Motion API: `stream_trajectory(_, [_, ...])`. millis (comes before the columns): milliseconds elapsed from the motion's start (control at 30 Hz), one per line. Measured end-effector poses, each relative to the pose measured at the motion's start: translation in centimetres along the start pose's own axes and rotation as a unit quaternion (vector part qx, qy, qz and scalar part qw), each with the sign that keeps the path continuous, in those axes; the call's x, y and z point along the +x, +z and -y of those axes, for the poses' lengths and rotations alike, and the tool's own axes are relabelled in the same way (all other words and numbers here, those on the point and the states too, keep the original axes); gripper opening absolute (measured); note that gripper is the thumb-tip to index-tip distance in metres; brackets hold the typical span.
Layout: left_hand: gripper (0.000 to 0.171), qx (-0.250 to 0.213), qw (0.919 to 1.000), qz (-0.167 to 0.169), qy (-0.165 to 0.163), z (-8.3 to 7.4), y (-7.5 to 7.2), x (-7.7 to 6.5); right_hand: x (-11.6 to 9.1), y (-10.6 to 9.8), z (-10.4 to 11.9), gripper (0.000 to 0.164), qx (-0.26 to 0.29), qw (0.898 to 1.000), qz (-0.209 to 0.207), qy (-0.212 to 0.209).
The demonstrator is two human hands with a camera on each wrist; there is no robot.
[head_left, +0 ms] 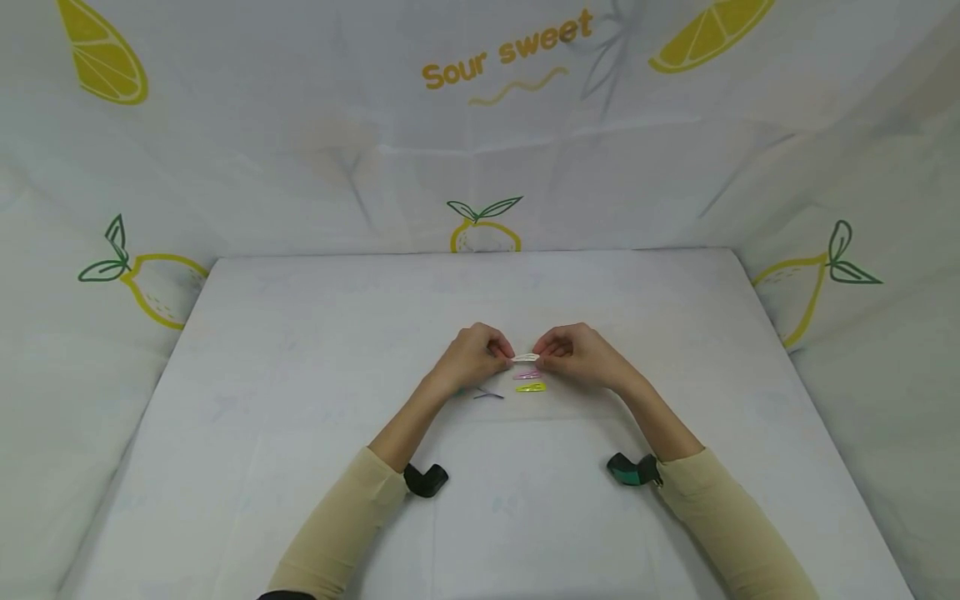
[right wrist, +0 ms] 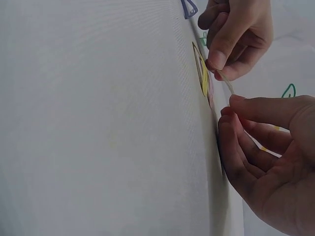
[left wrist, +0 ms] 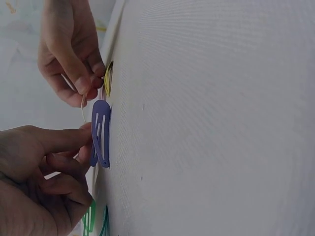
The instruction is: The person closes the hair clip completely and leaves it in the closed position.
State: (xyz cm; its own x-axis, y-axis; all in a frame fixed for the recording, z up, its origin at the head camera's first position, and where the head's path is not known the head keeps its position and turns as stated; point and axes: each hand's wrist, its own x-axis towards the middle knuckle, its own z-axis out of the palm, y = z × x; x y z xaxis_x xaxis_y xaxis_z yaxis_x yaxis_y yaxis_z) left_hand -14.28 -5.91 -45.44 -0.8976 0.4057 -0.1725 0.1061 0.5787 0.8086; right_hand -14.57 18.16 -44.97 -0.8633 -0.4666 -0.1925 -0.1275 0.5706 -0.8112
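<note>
A white snap hair clip is held level between both hands, just above the table. My left hand pinches its left end between thumb and fingers, and my right hand pinches the right end. In the right wrist view the clip shows edge-on as a thin, slightly bent strip. Directly in front of the hands lie a pink hair clip and a yellow hair clip. Near the left wrist lies a purple hair clip, splayed in the left wrist view.
Close to the left hand, a green hair clip and a teal hair clip lie partly cut off by the frame. The white-covered table has a lemon-printed cloth standing behind it and along its sides.
</note>
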Motion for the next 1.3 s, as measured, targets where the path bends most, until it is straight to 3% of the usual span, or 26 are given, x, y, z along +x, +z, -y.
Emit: stream_trajectory(1300, [0.007,-0.016,0.9997,0.016,-0.01,0.6,-0.56,0.35,0.23,0.2,-0.2,0.015,-0.019,1.0,-0.002,0.002])
